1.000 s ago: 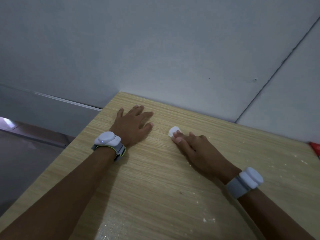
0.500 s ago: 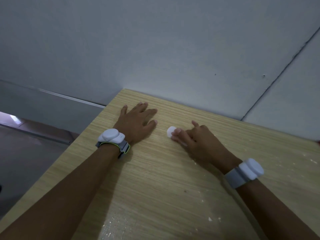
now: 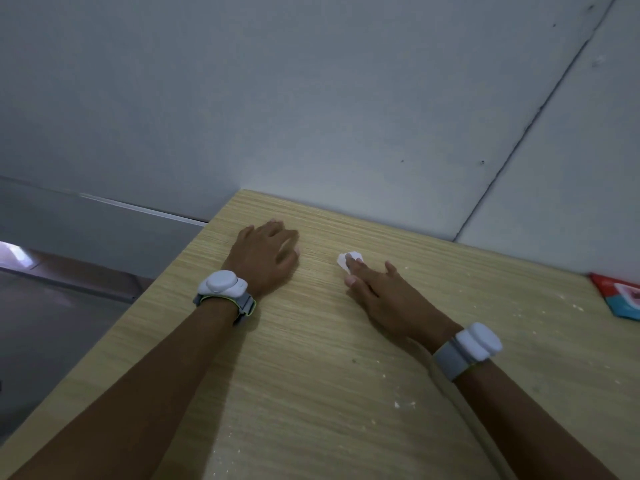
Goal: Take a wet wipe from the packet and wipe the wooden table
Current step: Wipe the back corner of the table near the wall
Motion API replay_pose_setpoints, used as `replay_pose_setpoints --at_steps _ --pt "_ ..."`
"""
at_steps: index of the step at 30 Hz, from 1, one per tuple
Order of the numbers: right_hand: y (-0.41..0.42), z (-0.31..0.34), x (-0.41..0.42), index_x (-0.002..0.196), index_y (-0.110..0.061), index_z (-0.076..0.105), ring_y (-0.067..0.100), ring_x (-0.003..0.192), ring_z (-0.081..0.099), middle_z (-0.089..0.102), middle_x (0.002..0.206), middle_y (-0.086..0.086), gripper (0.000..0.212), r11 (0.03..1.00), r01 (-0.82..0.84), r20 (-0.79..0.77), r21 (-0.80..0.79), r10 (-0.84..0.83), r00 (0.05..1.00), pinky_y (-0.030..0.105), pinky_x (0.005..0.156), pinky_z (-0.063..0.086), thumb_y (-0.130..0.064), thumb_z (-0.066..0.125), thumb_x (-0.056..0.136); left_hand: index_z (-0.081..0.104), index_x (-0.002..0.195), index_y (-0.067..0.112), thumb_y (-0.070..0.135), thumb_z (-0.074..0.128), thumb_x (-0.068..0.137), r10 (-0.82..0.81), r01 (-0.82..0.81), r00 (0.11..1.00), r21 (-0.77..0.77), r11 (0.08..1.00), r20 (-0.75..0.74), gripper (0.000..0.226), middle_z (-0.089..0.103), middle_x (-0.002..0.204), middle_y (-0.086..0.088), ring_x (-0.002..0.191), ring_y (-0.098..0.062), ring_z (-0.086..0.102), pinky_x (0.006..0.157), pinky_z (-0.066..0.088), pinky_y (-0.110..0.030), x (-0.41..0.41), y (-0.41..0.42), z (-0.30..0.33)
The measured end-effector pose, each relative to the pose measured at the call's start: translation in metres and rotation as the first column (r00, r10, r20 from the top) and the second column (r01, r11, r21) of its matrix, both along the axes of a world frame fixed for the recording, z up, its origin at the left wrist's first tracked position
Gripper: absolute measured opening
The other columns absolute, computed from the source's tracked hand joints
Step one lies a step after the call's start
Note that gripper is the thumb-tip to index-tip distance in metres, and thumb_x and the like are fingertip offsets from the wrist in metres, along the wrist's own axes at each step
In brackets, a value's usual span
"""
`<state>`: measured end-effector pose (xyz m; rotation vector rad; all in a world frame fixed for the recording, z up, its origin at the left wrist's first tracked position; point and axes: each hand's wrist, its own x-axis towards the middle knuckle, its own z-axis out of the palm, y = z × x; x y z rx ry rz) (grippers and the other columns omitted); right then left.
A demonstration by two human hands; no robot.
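Observation:
A small folded white wet wipe (image 3: 347, 258) lies on the light wooden table (image 3: 311, 393) near its far edge. My right hand (image 3: 384, 292) lies flat with straight fingers, and the fingertips press down on the wipe. My left hand (image 3: 266, 259) rests palm down on the wood to the left of the wipe, close to the table's far left corner, holding nothing. The red and blue wipe packet (image 3: 623, 299) lies at the right edge of the view, partly cut off.
A grey wall (image 3: 311, 116) runs right behind the table's far edge. The table's left edge drops off to the floor (image 3: 52, 323). White crumbs (image 3: 403, 404) speckle the wood on the right half.
My right hand has straightened its fingers over the wipe and shifted slightly with it. My left hand's fingers have drawn closer together. The packet has come into view at the right.

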<state>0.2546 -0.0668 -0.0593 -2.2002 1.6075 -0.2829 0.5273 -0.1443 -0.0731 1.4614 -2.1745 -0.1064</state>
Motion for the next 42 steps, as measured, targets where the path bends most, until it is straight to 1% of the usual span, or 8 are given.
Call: replay_pose_setpoints --at_steps 9,19,24,27,32,37,39,42 --pt "-0.005 0.005 0.022 0.162 -0.018 0.026 0.014 0.158 0.014 0.025 0.170 0.001 0.056 0.993 0.057 -0.100 -0.100 -0.067 0.993 0.048 0.126 0.002 -0.042 0.023 0.112 0.056 0.141 0.029 0.043 0.049 0.100 -0.017 0.017 1.000 0.018 1.000 0.008 0.044 0.047 0.154 -0.004 0.150 -0.019 0.034 0.118 0.027 -0.050 -0.005 0.047 -0.007" --pt "0.012 0.023 -0.022 0.156 -0.030 0.042 0.023 0.146 0.042 0.042 0.161 0.002 0.052 0.993 0.108 -0.144 -0.043 -0.113 0.983 0.044 0.126 0.007 -0.044 0.018 0.112 0.043 0.149 0.037 0.052 0.039 0.100 -0.094 0.090 0.992 0.053 0.995 0.084 0.051 0.031 0.165 -0.002 0.155 -0.014 0.019 0.123 0.019 -0.051 -0.014 0.083 -0.008" --pt "0.036 0.023 -0.013 0.132 -0.034 0.068 0.017 0.107 0.066 0.076 0.109 -0.005 0.032 0.994 0.021 -0.006 -0.111 -0.021 1.000 0.045 0.120 0.031 -0.027 0.047 0.108 0.041 0.151 0.038 0.055 0.036 0.099 -0.080 0.071 0.992 0.093 0.993 0.095 0.055 0.029 0.166 -0.002 0.156 -0.014 0.018 0.124 0.015 -0.050 -0.015 0.083 -0.007" --pt "0.048 0.025 -0.012 0.135 -0.037 0.066 0.019 0.110 0.067 0.077 0.116 -0.001 0.038 0.990 0.049 0.072 -0.133 -0.039 0.997 0.029 0.108 0.040 -0.018 0.054 0.105 0.040 0.151 0.039 0.055 0.036 0.099 -0.077 0.067 0.992 0.095 0.993 0.105 0.055 0.029 0.166 -0.001 0.155 -0.013 0.018 0.124 0.015 -0.050 -0.014 0.083 -0.006" --pt "0.050 0.027 0.003 0.136 -0.037 0.065 0.017 0.099 0.067 0.077 0.105 -0.001 0.046 0.989 0.001 0.044 -0.145 0.005 0.999 0.034 0.115 0.033 -0.008 0.053 0.102 0.040 0.152 0.038 0.054 0.038 0.100 -0.071 0.061 0.992 0.096 0.994 0.102 0.054 0.030 0.166 0.000 0.155 -0.013 0.019 0.124 0.015 -0.049 -0.015 0.083 -0.005" --pt "0.053 0.021 -0.003 0.138 -0.040 0.063 0.005 0.094 0.064 0.077 0.102 -0.006 0.055 0.985 -0.063 -0.004 -0.163 0.063 0.998 0.036 0.126 0.009 -0.001 0.052 0.101 0.043 0.151 0.037 0.053 0.041 0.100 -0.075 0.067 0.994 0.090 0.994 0.079 0.053 0.032 0.165 -0.001 0.155 -0.013 0.021 0.124 0.015 -0.049 -0.014 0.085 -0.005" --pt "0.050 0.020 -0.014 0.138 -0.040 0.062 0.009 0.108 0.065 0.077 0.111 -0.006 0.061 0.986 -0.013 -0.005 -0.169 0.013 1.000 0.041 0.129 0.010 0.003 0.049 0.098 0.044 0.151 0.037 0.052 0.043 0.100 -0.075 0.068 0.994 0.087 0.994 0.077 0.053 0.032 0.165 -0.001 0.155 -0.013 0.021 0.124 0.016 -0.049 -0.015 0.084 -0.004" --pt "0.045 0.015 -0.019 0.134 -0.038 0.067 -0.005 0.080 0.058 0.066 0.079 -0.008 0.052 0.971 0.054 0.049 -0.232 -0.044 0.998 0.047 0.126 0.023 -0.002 0.047 0.102 0.044 0.150 0.037 0.055 0.039 0.099 -0.077 0.070 0.994 0.091 0.993 0.079 0.055 0.032 0.165 0.000 0.155 -0.013 0.022 0.124 0.016 -0.049 -0.015 0.083 -0.004"
